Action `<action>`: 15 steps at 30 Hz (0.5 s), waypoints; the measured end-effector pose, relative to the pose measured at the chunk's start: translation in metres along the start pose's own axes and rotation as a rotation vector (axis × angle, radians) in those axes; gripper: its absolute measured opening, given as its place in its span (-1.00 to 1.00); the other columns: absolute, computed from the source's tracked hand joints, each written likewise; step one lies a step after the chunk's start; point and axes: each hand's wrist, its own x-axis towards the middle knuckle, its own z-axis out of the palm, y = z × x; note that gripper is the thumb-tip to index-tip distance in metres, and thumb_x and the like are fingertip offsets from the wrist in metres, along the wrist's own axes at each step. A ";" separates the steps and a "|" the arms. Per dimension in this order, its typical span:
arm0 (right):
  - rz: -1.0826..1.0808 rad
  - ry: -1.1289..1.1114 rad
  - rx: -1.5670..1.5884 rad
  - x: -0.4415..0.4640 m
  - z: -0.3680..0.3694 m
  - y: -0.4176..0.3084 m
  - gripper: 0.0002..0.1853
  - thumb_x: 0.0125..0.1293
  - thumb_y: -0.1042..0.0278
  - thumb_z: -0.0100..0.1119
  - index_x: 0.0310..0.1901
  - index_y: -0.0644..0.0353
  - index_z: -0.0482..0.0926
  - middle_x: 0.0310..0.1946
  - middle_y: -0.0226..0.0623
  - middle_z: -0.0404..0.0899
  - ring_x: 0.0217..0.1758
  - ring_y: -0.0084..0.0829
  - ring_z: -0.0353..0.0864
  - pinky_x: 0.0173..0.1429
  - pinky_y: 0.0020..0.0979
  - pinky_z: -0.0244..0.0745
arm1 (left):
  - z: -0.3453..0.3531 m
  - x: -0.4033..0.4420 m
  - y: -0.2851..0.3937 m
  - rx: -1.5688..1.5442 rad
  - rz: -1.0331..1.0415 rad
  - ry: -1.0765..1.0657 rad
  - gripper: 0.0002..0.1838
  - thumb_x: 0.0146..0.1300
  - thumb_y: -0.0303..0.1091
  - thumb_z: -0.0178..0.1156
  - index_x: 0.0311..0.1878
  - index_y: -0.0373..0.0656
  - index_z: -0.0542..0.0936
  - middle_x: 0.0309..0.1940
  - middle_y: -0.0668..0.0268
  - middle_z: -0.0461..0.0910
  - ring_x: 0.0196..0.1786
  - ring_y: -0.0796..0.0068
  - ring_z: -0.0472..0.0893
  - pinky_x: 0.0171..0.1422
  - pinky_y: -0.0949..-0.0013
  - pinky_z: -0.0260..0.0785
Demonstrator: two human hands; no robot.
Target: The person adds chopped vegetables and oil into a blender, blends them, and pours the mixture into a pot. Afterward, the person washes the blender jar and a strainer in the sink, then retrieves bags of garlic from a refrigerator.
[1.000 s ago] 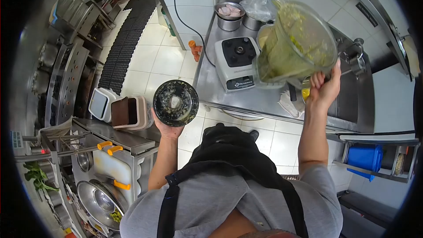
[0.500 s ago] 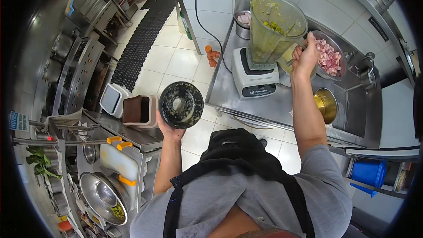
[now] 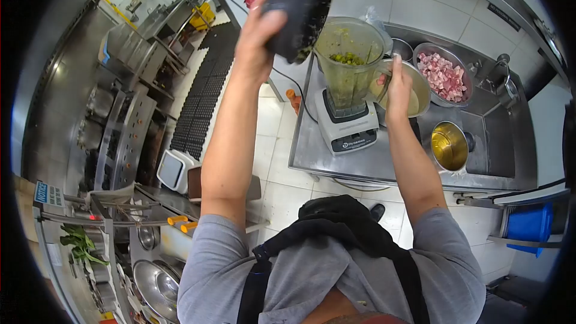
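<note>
My left hand is raised and wrapped round a black blender lid. The lid is tilted on its side, left of and above the jug's mouth, with greenish residue along its underside. My right hand grips the handle of the clear blender jug. Chopped green pieces show inside, and green residue coats its walls. Upright and uncovered, the jug is on the white blender base. Behind my right hand is a pot of pale liquid, partly hidden.
On the steel counter are a bowl of diced raw meat and a metal pot of yellow liquid. A faucet rises at the right. Black floor matting runs along the left, by the stove.
My left hand has lifted the lid from low on the left up beside the jug's mouth and turned it sideways. My right hand stays on the handle. The view has shifted.
</note>
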 end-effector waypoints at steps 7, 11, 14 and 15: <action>-0.024 0.097 -0.413 -0.042 -0.094 0.165 -0.58 0.27 0.12 0.23 -0.03 0.34 0.55 -0.16 -0.18 0.64 -0.09 -0.40 0.61 0.06 -0.38 0.46 | 0.065 0.052 -0.027 1.197 0.212 -0.455 -0.27 -0.17 0.13 0.39 0.10 -0.06 0.57 -0.01 0.02 0.50 0.11 -0.01 0.49 0.22 0.15 0.34; 0.174 -0.002 -0.494 -0.069 -0.100 0.186 -0.56 0.22 0.21 0.26 0.05 0.33 0.54 -0.12 -0.14 0.65 -0.03 -0.34 0.62 0.10 -0.36 0.45 | 0.064 0.053 -0.042 1.412 0.289 -0.504 -0.41 0.02 0.05 0.24 0.10 -0.07 0.57 0.05 0.02 0.49 0.14 -0.01 0.47 0.23 0.13 0.34; 0.145 -0.064 -0.474 -0.071 -0.101 0.201 -0.51 0.18 0.14 0.28 0.07 0.28 0.55 -0.04 -0.09 0.63 0.04 -0.27 0.60 0.15 -0.33 0.43 | 0.070 0.054 -0.037 1.455 0.051 -0.584 -0.35 0.06 0.08 0.24 0.19 -0.06 0.51 0.19 -0.03 0.40 0.21 -0.02 0.44 0.29 0.15 0.31; 0.131 -0.066 -0.447 -0.072 -0.101 0.201 -0.51 0.16 0.15 0.30 0.07 0.27 0.55 -0.04 -0.10 0.63 0.05 -0.28 0.60 0.15 -0.33 0.43 | 0.075 0.049 -0.038 1.457 0.043 -0.597 -0.35 0.06 0.08 0.24 0.19 -0.06 0.51 0.19 -0.03 0.40 0.21 -0.02 0.44 0.29 0.15 0.31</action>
